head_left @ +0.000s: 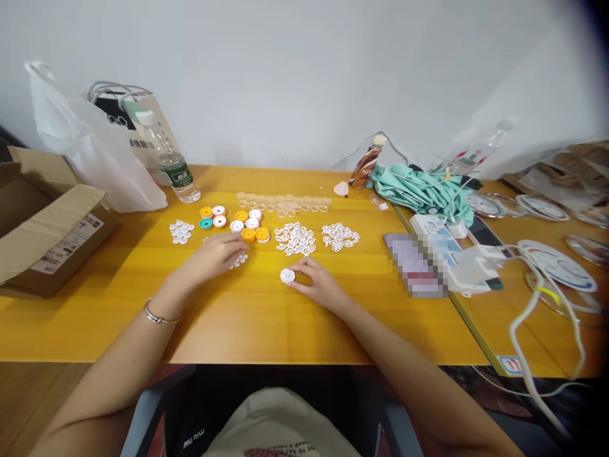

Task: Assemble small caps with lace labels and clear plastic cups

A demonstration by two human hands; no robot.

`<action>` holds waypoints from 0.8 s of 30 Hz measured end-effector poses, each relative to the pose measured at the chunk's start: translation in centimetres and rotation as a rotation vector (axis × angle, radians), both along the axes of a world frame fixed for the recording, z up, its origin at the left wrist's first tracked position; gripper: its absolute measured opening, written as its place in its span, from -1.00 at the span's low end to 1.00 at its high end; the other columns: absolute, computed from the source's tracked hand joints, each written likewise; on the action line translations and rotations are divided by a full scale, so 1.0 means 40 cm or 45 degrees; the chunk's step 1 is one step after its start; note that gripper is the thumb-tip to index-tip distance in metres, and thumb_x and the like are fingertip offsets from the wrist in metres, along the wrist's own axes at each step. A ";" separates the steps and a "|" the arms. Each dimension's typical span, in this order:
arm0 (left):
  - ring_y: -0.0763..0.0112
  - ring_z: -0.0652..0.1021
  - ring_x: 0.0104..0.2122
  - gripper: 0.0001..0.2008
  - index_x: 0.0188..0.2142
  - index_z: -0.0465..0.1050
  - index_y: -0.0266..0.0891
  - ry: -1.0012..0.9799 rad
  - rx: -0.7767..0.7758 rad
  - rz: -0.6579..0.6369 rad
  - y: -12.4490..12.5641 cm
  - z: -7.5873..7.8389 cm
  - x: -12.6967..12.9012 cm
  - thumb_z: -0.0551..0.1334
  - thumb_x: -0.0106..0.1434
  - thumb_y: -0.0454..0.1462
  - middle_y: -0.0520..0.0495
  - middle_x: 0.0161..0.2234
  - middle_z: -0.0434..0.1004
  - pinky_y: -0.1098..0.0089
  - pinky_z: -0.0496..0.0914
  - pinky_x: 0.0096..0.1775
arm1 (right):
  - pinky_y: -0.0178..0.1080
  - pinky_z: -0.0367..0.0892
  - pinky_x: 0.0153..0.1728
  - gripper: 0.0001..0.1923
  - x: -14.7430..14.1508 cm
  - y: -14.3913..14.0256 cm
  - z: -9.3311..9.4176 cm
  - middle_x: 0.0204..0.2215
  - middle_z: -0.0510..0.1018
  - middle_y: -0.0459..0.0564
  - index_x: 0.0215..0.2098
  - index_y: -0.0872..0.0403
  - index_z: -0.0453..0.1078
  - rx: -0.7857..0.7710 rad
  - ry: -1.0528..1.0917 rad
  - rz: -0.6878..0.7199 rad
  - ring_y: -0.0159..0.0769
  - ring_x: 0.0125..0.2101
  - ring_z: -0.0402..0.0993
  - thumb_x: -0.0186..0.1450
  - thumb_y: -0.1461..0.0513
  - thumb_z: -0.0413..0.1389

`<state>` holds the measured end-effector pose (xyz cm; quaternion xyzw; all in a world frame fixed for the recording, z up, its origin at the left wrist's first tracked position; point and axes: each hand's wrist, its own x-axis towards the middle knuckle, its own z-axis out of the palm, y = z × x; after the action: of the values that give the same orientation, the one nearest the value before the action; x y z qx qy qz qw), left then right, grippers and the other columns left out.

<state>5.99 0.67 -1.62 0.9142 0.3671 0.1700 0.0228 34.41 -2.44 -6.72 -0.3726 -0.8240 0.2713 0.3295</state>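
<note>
My right hand [316, 284] pinches a small white round plastic part [287, 275] between thumb and fingers, just above the table [257, 324]. Over a group of small white discs [240, 260] bends my left hand [216, 254], its fingers drawn together and pointing down; whatever is at their tips is hidden. Behind it stand orange, white and teal round plastic pieces [248, 235]. Two piles of white openwork pieces, a larger one [295, 239] and a smaller one [339, 237], lie beyond my right hand. Clear round rings [285, 203] form rows further back. More white pieces [181, 231] lie at the left.
An open cardboard box [52, 228], a white plastic bag [95, 139] and a water bottle [178, 171] stand at the left. Right of my hands are a pixelated flat object [413, 265], a power strip [440, 254], cables, teal cloth [419, 190] and a brown drink bottle [366, 164].
</note>
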 end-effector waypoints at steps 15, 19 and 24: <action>0.39 0.49 -0.34 -0.79 -0.26 0.49 -0.25 0.109 -0.147 0.007 0.024 -0.024 -0.044 0.07 0.30 -0.28 -0.12 -0.30 0.51 0.39 0.36 -0.29 | -0.17 0.35 -0.16 -0.74 0.001 0.000 0.001 -0.30 0.42 -0.01 -0.12 0.00 0.41 -0.012 -0.013 -0.004 -0.27 -0.25 0.40 0.21 0.21 0.16; 0.38 0.50 -0.33 -0.81 -0.26 0.48 -0.24 0.106 -0.172 0.016 0.026 -0.026 -0.045 0.09 0.28 -0.28 -0.11 -0.29 0.52 0.38 0.36 -0.29 | -0.18 0.35 -0.15 -0.75 0.001 -0.001 0.003 -0.30 0.42 0.00 -0.13 0.02 0.42 -0.011 -0.012 -0.007 -0.27 -0.25 0.41 0.21 0.21 0.16; 0.38 0.51 -0.34 -0.81 -0.26 0.48 -0.23 0.098 -0.193 0.018 0.027 -0.027 -0.050 0.08 0.28 -0.29 -0.10 -0.28 0.54 0.39 0.35 -0.31 | -0.17 0.36 -0.17 -0.75 0.001 -0.001 0.000 -0.30 0.42 -0.01 -0.12 0.00 0.42 0.004 -0.016 -0.008 -0.27 -0.26 0.41 0.21 0.21 0.16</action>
<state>3.97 1.73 -2.70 0.9131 0.3861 0.1066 0.0765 34.44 -2.47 -6.71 -0.3762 -0.8253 0.2666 0.3259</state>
